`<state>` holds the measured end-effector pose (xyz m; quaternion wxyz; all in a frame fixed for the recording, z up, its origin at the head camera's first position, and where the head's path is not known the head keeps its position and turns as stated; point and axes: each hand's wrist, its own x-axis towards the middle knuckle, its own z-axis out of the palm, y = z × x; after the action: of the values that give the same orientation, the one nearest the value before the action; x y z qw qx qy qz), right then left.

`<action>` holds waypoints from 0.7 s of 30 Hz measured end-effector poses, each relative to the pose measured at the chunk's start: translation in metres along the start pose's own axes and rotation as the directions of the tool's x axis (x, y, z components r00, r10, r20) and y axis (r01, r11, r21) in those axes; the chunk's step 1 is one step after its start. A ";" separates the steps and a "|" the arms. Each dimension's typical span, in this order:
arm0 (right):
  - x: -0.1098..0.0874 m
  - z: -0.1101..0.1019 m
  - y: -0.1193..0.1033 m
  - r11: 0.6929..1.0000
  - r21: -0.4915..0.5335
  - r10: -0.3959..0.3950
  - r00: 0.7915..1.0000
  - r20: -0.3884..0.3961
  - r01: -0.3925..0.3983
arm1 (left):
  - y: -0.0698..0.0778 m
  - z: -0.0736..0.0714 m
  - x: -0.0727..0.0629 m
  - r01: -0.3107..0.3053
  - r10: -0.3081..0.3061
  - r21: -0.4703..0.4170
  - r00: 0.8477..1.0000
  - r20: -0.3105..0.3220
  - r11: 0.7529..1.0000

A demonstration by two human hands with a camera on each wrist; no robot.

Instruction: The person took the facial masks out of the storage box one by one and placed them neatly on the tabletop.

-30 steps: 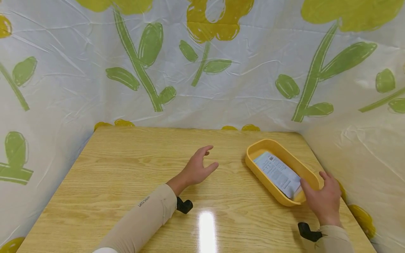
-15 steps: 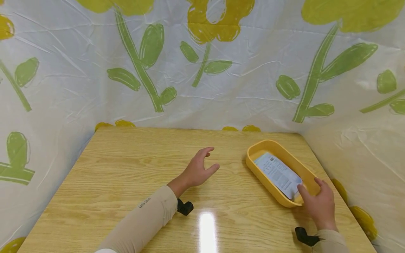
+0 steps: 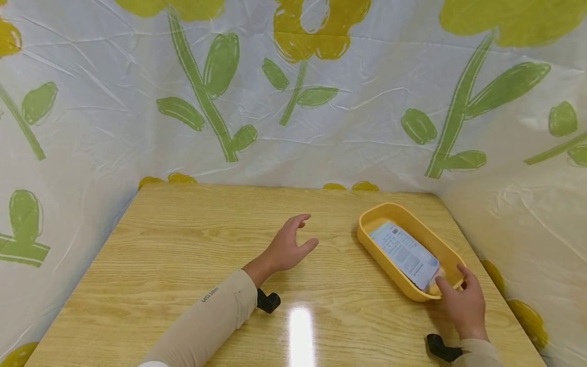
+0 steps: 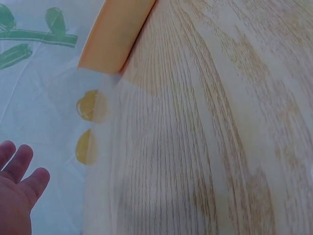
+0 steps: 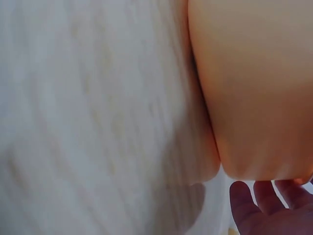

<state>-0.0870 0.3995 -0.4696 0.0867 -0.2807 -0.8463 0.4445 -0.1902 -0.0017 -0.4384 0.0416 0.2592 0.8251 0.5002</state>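
A yellow oblong bin [image 3: 390, 262] stands on the right of the table, angled towards me. Inside lies a flat white packet [image 3: 405, 252] with printed text and a barcode. Something pale pink [image 3: 435, 278] peeks out by its near end; its kind is unclear. My right hand [image 3: 465, 308] is at the bin's near end, thumb and fingers apart by the rim. In the right wrist view, its fingers [image 5: 266, 196] are beside the bin's rim; the thumb is hidden. My left hand [image 3: 284, 244] hovers over the middle of the table, fingers loosely bent, holding nothing.
The wooden table [image 3: 192, 229] is bordered by a white flower-printed sheet [image 3: 357, 137] at the back and sides. Black wrist pieces [image 3: 268, 300] stick out beside both sleeves. A bright reflection shines at the front.
My right hand has shifted slightly left and towards me, drawing back from the packet's near end and uncovering the pale pink patch. Bin and left hand stay put.
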 end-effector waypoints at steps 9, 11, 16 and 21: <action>-0.001 0.002 0.007 1.000 -0.027 0.007 1.000 -0.014 -0.007 | -0.003 0.003 -0.001 0.013 -0.013 -0.005 1.000 0.001 1.000; -0.002 0.002 0.008 1.000 -0.031 -0.003 1.000 -0.011 0.002 | -0.004 0.003 -0.001 0.013 -0.013 0.000 1.000 -0.002 1.000; -0.005 0.006 0.006 1.000 -0.022 -0.015 1.000 0.012 0.016 | -0.006 0.004 0.000 0.017 -0.017 0.010 1.000 -0.003 1.000; -0.011 0.011 0.001 0.999 0.002 -0.032 0.999 0.026 0.032 | -0.006 0.004 -0.001 0.024 -0.024 -0.003 1.000 0.002 1.000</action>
<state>-0.0816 0.3864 -0.4761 0.0830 -0.2609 -0.8513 0.4475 -0.1907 -0.0010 -0.4451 0.0487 0.2496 0.8274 0.5007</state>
